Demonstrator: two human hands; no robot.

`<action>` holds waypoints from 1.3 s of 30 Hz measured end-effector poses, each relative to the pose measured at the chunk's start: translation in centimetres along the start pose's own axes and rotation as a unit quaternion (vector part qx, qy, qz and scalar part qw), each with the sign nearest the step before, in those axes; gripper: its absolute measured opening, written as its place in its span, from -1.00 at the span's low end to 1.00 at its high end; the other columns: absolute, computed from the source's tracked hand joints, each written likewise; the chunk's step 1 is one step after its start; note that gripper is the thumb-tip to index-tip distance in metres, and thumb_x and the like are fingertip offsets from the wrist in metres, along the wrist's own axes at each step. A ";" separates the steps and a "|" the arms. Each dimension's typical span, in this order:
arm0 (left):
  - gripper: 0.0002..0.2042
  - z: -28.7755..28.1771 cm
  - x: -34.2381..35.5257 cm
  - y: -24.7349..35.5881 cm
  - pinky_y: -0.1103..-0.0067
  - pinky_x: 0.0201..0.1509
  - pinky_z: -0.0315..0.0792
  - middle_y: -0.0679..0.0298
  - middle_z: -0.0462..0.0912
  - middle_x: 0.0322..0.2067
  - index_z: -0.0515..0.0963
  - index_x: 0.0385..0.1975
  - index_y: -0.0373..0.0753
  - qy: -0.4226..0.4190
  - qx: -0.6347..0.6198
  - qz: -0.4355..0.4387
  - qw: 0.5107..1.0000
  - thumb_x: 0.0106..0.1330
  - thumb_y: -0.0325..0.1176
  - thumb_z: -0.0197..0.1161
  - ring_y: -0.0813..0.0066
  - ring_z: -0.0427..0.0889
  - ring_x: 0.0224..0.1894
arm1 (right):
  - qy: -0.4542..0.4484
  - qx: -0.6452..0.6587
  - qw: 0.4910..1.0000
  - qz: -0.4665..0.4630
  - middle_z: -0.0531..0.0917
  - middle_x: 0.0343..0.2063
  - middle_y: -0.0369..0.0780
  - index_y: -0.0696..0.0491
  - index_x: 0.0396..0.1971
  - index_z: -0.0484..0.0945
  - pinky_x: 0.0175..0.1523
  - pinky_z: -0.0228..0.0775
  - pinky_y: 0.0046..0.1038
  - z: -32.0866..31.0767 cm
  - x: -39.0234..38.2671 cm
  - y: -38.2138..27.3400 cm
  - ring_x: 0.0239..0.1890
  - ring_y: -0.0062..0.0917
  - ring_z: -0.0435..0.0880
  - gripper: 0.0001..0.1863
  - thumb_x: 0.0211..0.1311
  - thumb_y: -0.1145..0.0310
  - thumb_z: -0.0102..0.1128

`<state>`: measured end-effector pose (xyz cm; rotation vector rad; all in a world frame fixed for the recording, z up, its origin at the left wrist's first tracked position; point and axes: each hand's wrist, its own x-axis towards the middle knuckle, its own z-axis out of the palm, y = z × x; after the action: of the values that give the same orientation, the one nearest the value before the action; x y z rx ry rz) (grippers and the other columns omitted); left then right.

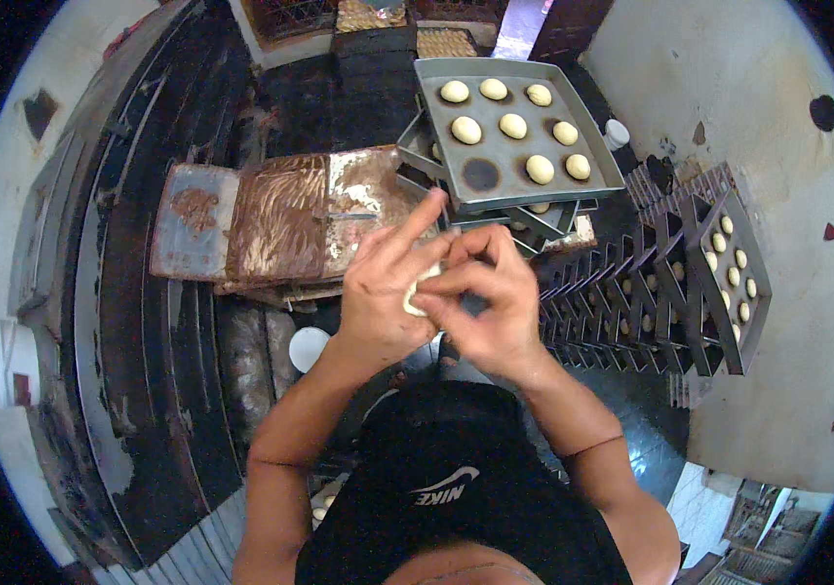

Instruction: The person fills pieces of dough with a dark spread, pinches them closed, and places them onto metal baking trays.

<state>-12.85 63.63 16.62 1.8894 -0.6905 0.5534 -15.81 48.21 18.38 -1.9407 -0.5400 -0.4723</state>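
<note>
In the middle of the head view my left hand (pixel 387 288) cradles a pale piece of dough (pixel 416 300), with its upper fingers slightly extended. My right hand (pixel 485 292) pinches the same dough from the right, its thumb and fingertips on it. Just beyond my hands stands a square metal tray (pixel 594 164) of several round dough balls (pixel 512 126), stacked over other trays. Behind my left hand is a worktable (pixel 275 214) with brown and pale smears and a thin metal tool (pixel 352 216) lying on it.
Several stacked trays (pixel 748 273) of dough balls stand at the right beside a pale wall (pixel 768 409). Dark slatted surfaces (pixel 144 390) run along the left. A white round container (pixel 310 348) sits below the table, another (pixel 618 135) right of the top tray. More filled trays (pixel 446 44) are at the back.
</note>
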 end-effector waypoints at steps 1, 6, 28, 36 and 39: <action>-0.70 -1.1 -1.2 -0.7 0.32 0.12 0.48 0.04 0.65 0.07 0.68 -0.19 -0.29 -0.017 0.030 0.044 0.998 0.10 -0.31 0.44 0.20 0.72 0.02 | -0.020 -0.091 0.995 -0.046 0.53 -0.19 -0.17 0.10 -0.39 0.73 0.01 0.42 -0.36 0.1 -0.6 -1.3 -0.10 -0.40 0.52 -0.79 -0.09 0.49 0.55; -0.82 -4.5 -3.4 1.1 0.20 0.20 0.36 0.14 0.70 -0.26 0.66 -0.38 -0.24 -0.158 -0.058 -0.009 0.986 0.44 -0.35 0.19 0.15 0.67 0.09 | 0.231 0.297 0.919 0.117 0.51 -0.06 -0.21 0.12 -0.02 0.54 0.17 0.34 -0.37 5.6 -7.9 1.6 0.00 -0.43 0.50 -0.61 0.18 0.32 0.39; -0.77 16.6 2.6 9.3 0.53 -0.15 0.54 0.20 0.69 -0.31 0.77 -0.20 -0.25 -0.074 -0.261 0.015 0.962 0.12 -0.48 0.54 0.39 0.67 -0.30 | 0.334 0.239 0.906 -0.106 0.57 0.09 0.11 0.24 -0.04 0.50 0.32 0.47 -0.07 -13.1 -6.7 6.0 0.27 0.05 0.54 -0.76 0.55 0.38 -0.05; -0.50 27.3 8.2 9.3 0.18 0.30 0.38 0.10 0.41 0.29 0.63 0.07 -0.08 -0.162 -0.129 0.050 0.977 0.09 -0.30 0.59 -0.02 0.23 0.46 | 0.258 0.563 0.762 0.191 0.67 -0.04 0.06 0.27 -0.10 0.57 0.20 0.57 -0.17 -23.6 -8.0 12.5 0.03 -0.21 0.70 -0.74 0.50 0.34 0.09; 0.02 30.3 8.3 7.4 0.04 0.56 0.00 0.10 -0.30 0.62 0.10 0.54 -0.02 -0.222 -0.326 -0.153 0.906 0.07 -0.15 0.61 -0.01 -0.27 0.63 | 0.260 0.596 0.751 0.119 0.68 -0.09 0.05 0.27 -0.10 0.57 0.11 0.58 -0.24 -23.6 -8.6 15.2 -0.09 -0.27 0.72 -0.72 0.51 0.32 0.08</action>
<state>-9.64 31.51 15.13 1.4342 -0.7299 -0.3058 -16.40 19.53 11.98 -0.5635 -0.1147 -0.3308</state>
